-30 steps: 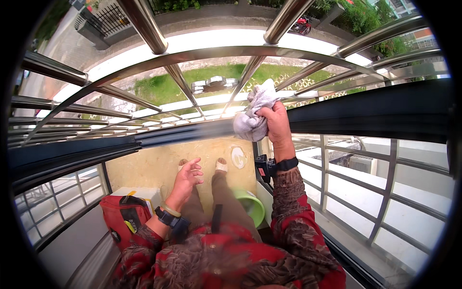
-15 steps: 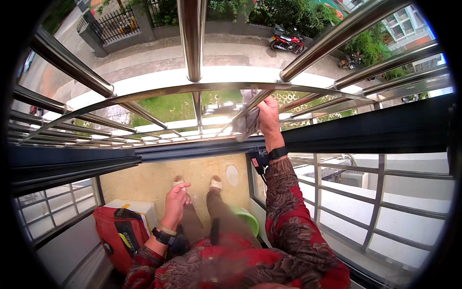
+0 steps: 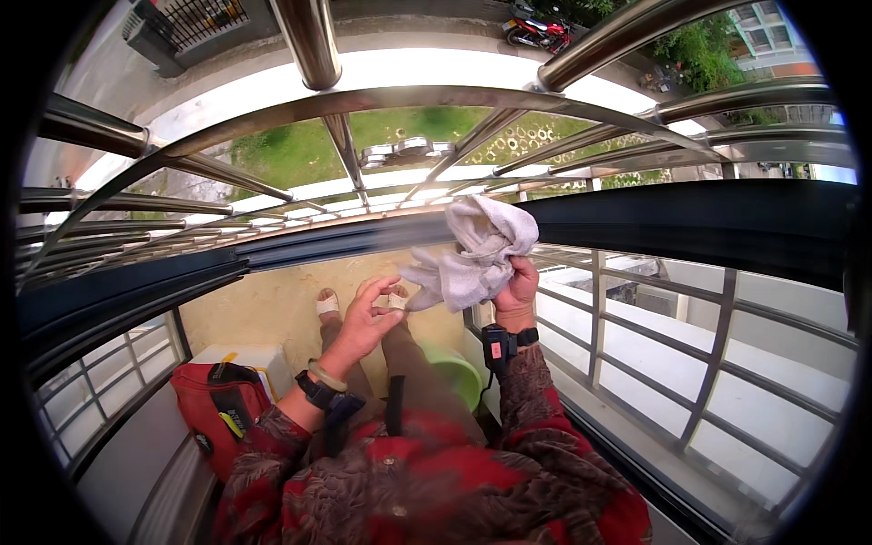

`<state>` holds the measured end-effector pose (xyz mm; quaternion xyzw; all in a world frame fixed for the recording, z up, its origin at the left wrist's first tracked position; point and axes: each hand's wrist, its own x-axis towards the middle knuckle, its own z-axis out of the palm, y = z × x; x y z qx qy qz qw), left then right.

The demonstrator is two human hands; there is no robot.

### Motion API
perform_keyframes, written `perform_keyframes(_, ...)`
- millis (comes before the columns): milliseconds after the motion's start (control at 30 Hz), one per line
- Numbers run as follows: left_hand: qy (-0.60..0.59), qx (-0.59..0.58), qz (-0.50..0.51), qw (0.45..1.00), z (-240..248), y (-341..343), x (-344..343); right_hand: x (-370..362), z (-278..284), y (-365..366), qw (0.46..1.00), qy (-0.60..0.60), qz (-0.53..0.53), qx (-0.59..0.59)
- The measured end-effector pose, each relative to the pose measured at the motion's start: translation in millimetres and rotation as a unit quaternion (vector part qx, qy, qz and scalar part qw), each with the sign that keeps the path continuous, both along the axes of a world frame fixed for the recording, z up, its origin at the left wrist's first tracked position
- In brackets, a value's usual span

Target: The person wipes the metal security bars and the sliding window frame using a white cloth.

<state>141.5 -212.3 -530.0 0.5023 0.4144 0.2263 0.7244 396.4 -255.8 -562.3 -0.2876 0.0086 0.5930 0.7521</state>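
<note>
A crumpled pale grey-lilac cloth (image 3: 481,254) is gripped in my right hand (image 3: 519,289), its loose end hanging toward the left. It is on my side of the dark window frame (image 3: 636,222), overlapping the frame's edge from above. My left hand (image 3: 361,318) holds nothing; its fingers are apart and it hovers left of the cloth's loose end, not touching it. Beyond the frame, shiny metal bars (image 3: 309,41) and a curved flat crossbar (image 3: 409,98) form a guard outside the window.
A red and black bag (image 3: 213,404) sits by a white box at lower left. A green basin (image 3: 454,377) is beside my legs on the tan floor (image 3: 245,304). Side window grilles (image 3: 654,341) flank me. Far below are grass and a red motorcycle (image 3: 538,34).
My right hand has drawn the cloth back from a guard bar to this side of the window frame. My left hand has risen toward it and its fingers have spread.
</note>
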Motion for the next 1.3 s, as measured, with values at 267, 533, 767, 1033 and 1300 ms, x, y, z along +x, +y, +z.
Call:
perform_keyframes(267,0.016,-0.009,-0.247,0.969,-57,-55,33,19,-19,-34,0.971,-0.176,-0.002,-0.162)
perform_keyframes(533,0.149,-0.071,-0.164,0.973,-57,-53,-21,53,-78,29,0.444,-0.803,0.223,-0.328)
perform_keyframes(767,0.180,-0.017,-0.067,0.981,-66,-57,-60,61,-93,69,0.295,-0.777,0.398,-0.389)
perform_keyframes(1033,0.161,-0.049,-0.027,0.985,-57,-56,-80,40,-97,90,0.136,-0.816,0.451,-0.334)
perform_keyframes(1300,0.162,-0.023,0.005,0.986,-45,-31,-150,-80,-105,113,0.170,-0.855,0.439,-0.216)
